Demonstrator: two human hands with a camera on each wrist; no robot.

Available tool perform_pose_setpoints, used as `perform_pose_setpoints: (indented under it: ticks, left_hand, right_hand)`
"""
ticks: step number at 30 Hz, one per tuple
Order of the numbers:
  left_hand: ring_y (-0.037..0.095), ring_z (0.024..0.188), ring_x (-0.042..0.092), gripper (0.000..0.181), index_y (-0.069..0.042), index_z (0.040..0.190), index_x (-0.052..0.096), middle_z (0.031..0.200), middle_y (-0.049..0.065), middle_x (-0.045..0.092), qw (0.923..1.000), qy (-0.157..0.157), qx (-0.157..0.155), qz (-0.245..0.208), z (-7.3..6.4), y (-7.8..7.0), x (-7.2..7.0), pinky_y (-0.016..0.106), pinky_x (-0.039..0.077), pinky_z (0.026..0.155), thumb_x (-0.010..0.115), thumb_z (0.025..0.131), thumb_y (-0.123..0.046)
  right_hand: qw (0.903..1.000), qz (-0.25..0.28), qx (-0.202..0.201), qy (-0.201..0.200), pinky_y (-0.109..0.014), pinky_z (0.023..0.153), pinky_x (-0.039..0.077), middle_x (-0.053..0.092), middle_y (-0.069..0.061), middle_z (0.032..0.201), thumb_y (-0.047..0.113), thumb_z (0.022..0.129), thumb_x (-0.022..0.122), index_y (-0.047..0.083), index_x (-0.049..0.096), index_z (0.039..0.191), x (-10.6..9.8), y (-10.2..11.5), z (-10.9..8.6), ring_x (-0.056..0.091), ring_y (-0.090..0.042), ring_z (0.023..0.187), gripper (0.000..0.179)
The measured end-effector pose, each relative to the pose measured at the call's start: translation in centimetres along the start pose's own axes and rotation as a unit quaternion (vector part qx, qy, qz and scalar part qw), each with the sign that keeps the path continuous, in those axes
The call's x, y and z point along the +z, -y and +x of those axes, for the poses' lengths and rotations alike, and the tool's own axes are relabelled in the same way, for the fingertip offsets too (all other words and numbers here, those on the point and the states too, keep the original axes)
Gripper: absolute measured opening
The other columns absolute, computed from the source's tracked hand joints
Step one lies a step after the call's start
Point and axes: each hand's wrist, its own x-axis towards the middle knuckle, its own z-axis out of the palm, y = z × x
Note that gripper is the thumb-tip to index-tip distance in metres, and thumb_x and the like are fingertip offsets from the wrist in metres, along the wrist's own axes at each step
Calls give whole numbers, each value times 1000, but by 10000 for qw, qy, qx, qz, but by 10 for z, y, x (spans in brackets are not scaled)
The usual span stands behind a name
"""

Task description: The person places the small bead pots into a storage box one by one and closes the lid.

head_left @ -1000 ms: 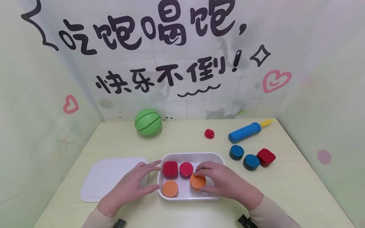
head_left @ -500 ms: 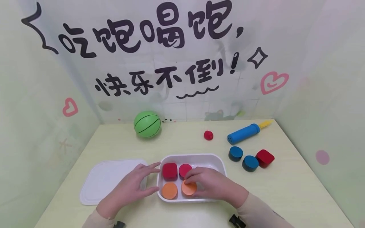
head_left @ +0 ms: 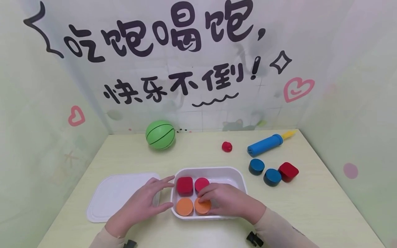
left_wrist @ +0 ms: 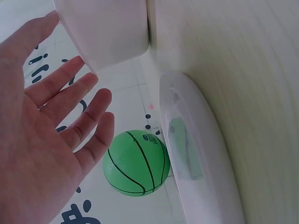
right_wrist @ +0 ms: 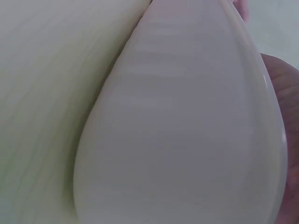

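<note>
Item: orange disc (head_left: 202,206), flat round block, front row of the white tray (head_left: 214,170), touching or just beside a second orange disc (head_left: 184,206).

Behind them: red square block (head_left: 184,185) and magenta round block (head_left: 201,183).

Your right hand (head_left: 227,201): fingers curled over the disc, pinching it at the rim.

Your left hand (head_left: 141,203): fingers spread and straight, fingertips at the tray's left wall, thumb against its front corner; holds nothing.

Handling, by judgement: rigid, light, likely smooth-faced; take it by opposite edges, since the flat top gives little purchase.

Also present: tray lid (head_left: 116,194) left of the tray, green ball (head_left: 160,134), blue pump (head_left: 265,144), two blue discs (head_left: 256,166), red block (head_left: 288,171).
</note>
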Motion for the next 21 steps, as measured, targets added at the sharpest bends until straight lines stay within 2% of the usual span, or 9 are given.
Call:
perform_pose_setpoints:
  ticks: [10, 15, 21]
  left_hand:
    - [4, 112, 54, 58, -28, 137, 66, 155, -15, 52, 10000, 26, -45, -27, 0, 0, 0, 36, 58, 92, 77, 88, -56]
    - [4, 112, 54, 58, -28, 137, 66, 156, -14, 52, 10000, 42, -28, -24, 0, 0, 0, 36, 58, 92, 76, 88, -56]
    - [4, 112, 54, 57, -28, 137, 66, 156, -15, 51, 10000, 53, -25, -12, 0, 1, 0, 36, 58, 92, 76, 88, -56]
  right_hand:
    - [9999, 2, 107, 39, -28, 101, 56, 70, 10, 130, 33, 86, 86, 27, 76, 124, -3, 1, -3, 62, -11, 122, 40]
    - [9995, 145, 263, -74, -32, 100, 57, 69, 7, 131, 25, 86, 85, 25, 76, 124, -10, -1, -18, 62, -14, 122, 39]
    - [9972, 145, 472, -567, -31, 93, 60, 69, 4, 129, 23, 85, 86, 23, 76, 121, -22, -15, -45, 64, -16, 119, 37]
